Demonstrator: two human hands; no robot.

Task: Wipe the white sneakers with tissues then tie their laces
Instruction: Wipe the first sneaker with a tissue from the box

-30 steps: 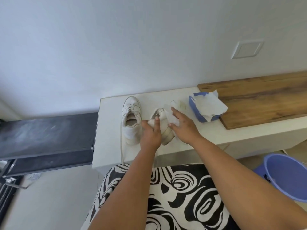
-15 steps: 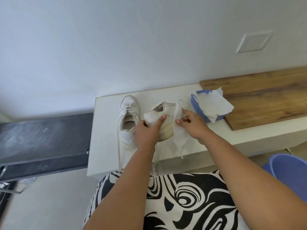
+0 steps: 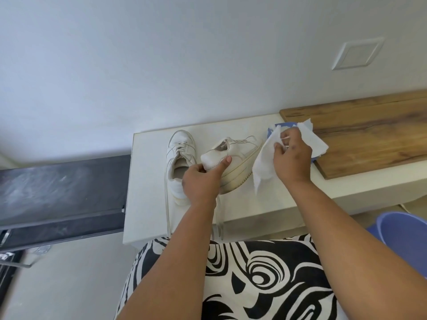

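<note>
A: What did I have on the bench [image 3: 147, 204]?
B: White bench, wooden board [image 3: 369, 144] on its right end. One sneaker [image 3: 179, 162] sat flat near the left edge. My left hand [image 3: 201, 183] gripped the heel of the second sneaker [image 3: 240, 158], tilted on its side just right of it, thumb curled over the heel.
A: Right?
B: My right hand [image 3: 292, 160] pinched a tissue [image 3: 263, 167] beside that sneaker's toe, by the tissue pack [image 3: 272, 130].
</note>
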